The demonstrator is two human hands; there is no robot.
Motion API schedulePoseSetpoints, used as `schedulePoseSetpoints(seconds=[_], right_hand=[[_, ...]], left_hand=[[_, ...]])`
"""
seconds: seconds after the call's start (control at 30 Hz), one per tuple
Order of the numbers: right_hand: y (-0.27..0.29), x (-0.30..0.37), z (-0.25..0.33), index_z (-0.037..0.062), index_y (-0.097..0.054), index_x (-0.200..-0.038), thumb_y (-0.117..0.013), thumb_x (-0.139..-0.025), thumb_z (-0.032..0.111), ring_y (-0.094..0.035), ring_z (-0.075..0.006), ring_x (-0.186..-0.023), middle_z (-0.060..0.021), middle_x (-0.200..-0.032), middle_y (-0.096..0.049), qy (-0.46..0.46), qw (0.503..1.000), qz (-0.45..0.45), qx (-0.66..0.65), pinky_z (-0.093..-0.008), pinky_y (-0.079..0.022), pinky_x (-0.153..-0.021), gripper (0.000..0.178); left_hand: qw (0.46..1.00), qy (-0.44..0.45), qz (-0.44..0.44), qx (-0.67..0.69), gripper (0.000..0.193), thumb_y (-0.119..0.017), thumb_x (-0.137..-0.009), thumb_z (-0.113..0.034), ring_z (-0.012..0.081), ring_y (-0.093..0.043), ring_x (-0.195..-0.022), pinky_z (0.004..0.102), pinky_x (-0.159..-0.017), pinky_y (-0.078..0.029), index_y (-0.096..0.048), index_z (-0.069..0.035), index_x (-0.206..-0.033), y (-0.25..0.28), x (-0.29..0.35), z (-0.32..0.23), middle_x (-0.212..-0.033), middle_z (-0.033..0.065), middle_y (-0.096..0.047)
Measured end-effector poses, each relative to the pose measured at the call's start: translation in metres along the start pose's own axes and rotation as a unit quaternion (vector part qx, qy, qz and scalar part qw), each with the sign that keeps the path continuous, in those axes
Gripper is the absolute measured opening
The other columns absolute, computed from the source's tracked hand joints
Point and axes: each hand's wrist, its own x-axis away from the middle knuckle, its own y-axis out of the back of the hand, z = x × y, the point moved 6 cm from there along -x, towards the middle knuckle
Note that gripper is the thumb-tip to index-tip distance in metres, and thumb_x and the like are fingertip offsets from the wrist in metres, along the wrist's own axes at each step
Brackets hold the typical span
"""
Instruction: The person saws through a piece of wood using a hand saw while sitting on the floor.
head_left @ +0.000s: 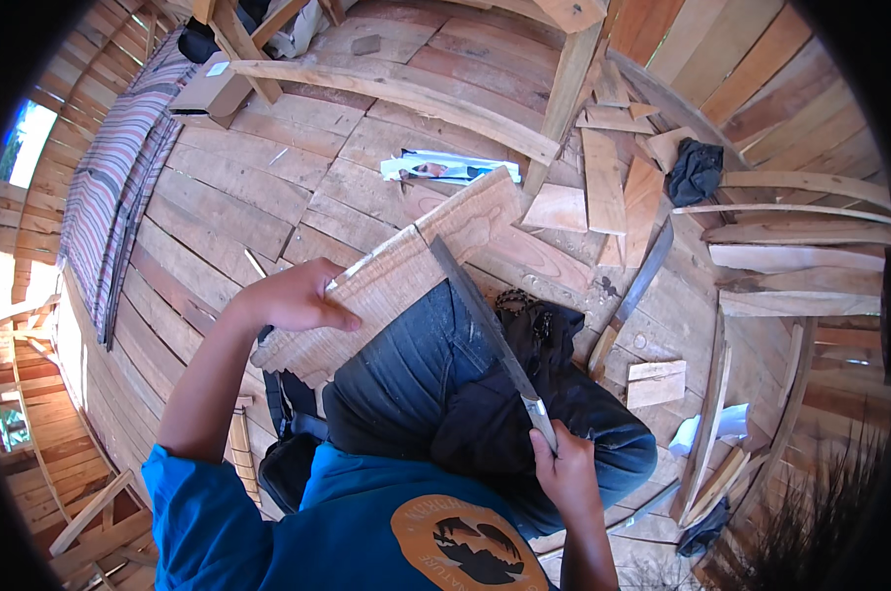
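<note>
My left hand (305, 295) is closed over the edge of a wide, rough-sawn wooden board (381, 286), thumb on its face. The board lies tilted across my bent leg in dark jeans, its far end pointing up and to the right. A short dark line crosses its upper edge near the middle. In my right hand (566, 468), fingers wrapped around a pale handle, is a long, straight machete (487, 325). Its dark blade slants up and left over my lap, with the tip at the board's face near that dark line.
A second machete (646, 276) with a wooden handle lies on the plank floor to the right. Offcuts (603, 182) and a small wood block (656, 384) are scattered there. A plastic packet (450, 167) lies beyond the board. A cardboard box (212, 94) and striped mat (120, 177) sit far left.
</note>
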Motion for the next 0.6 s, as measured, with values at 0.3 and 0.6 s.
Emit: schedulePoseSetpoints(seconds=[0.3,0.6], right_hand=[[0.012,-0.007,0.005,0.001,-0.058,-0.083,-0.066,-0.093,0.016,-0.061,-0.0421,-0.06,-0.0211,-0.06,-0.056,0.021,0.998,0.028,0.059,-0.0456,-0.046,-0.051,0.02],[0.029,-0.015,0.009,-0.0016,-0.058,-0.083,-0.066,-0.093,0.018,-0.061,-0.0441,-0.064,-0.0245,-0.065,-0.058,-0.002,0.998,0.026,0.054,-0.0469,-0.046,-0.053,0.023]], left_hand=[[1.0,-0.012,0.008,-0.011,0.046,-0.081,-0.077,-0.022,0.0237,-0.068,-0.094,0.0359,-0.084,-0.051,-0.067,0.004,-0.112,0.003,-0.003,-0.003,-0.099,0.0157,-0.072],[0.996,-0.034,-0.014,-0.085,0.034,-0.075,-0.077,-0.018,0.0338,-0.069,-0.089,0.0405,-0.082,-0.052,-0.068,0.003,-0.103,-0.002,0.002,-0.024,-0.094,0.0233,-0.07]])
